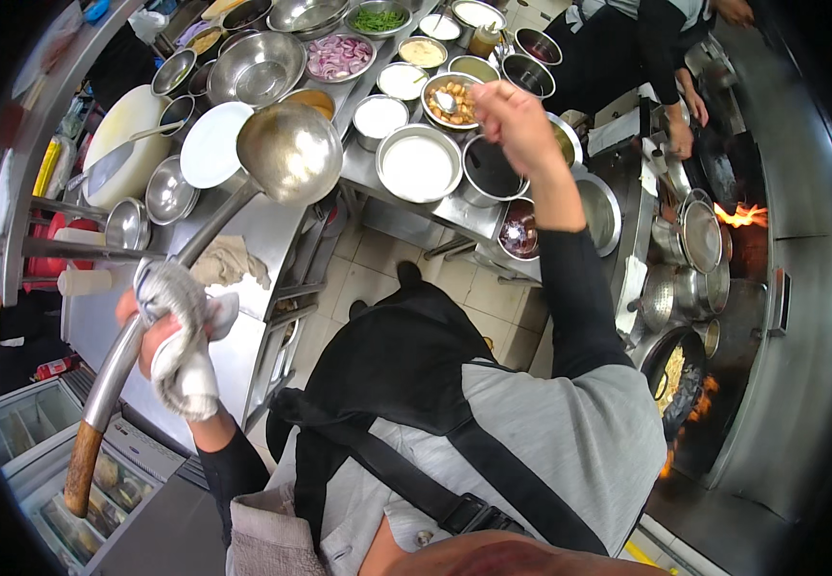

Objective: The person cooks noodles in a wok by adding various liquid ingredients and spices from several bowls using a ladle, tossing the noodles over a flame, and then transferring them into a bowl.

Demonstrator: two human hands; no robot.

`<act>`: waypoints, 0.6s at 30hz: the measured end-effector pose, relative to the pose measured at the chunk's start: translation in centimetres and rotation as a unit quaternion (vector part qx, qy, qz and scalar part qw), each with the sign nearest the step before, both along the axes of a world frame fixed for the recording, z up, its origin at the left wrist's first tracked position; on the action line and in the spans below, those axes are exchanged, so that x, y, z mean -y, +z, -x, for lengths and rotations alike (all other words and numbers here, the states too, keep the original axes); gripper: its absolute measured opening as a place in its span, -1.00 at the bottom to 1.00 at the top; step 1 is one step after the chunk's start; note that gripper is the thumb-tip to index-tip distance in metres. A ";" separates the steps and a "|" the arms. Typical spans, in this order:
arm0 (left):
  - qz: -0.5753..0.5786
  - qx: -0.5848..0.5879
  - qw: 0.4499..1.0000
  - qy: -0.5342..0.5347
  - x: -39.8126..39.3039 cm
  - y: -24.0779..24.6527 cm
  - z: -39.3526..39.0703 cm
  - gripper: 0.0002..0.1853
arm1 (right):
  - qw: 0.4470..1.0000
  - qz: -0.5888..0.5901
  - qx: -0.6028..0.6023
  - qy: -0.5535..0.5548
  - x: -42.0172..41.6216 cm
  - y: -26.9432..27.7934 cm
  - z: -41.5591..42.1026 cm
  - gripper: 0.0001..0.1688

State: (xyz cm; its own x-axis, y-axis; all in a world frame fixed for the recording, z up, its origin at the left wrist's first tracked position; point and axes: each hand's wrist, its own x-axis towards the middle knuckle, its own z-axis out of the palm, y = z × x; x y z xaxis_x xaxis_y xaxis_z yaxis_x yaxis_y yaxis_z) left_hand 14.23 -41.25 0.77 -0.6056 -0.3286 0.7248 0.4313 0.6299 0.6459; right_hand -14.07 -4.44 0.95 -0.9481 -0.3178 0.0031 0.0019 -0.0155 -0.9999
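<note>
My left hand (160, 335), with a white cloth wrapped about it, grips the metal shaft of a large ladle (290, 155). Its wooden-ended handle points down to the left, and its bowl hangs over the edge of a white plate (216, 144). My right hand (509, 119) is raised beside a steel bowl of nuts (453, 97) with a metal spoon (445, 101) in it. The fingers are curled with their tips together; whether something small is between them cannot be seen. Below lie a pan of white powder or liquid (418, 164) and a pot of dark liquid (489, 169).
Bowls of sliced red onion (340, 57) and chopped greens (378, 18) stand at the back. A cleaver (110, 165) rests on a round board (128, 137). On the right, flames (741, 215) burn by a wok; another wok (671, 374) holds food. A co-worker's hands (682, 137) are at the stove.
</note>
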 end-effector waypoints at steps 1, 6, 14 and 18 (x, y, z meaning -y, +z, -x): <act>-0.055 0.005 0.998 -0.004 -0.1 -0.2 0.2 -0.54 | 0.999 -0.009 0.008 -0.033 -1.5 -1.6 4.1 -0.77; -0.104 0.111 0.987 0.055 -0.9 -1.3 2.3 -0.59 | 0.993 -0.091 0.018 -0.073 -1.7 -8.1 21.7 -0.74; -0.176 0.219 0.949 0.142 -7.4 0.9 7.2 0.01 | 0.977 -0.110 0.130 -0.130 2.4 -18.3 42.4 -0.58; -0.280 0.165 0.939 0.110 -7.7 1.2 8.8 0.04 | 0.964 -0.233 0.062 -0.111 0.0 -22.0 48.3 -0.37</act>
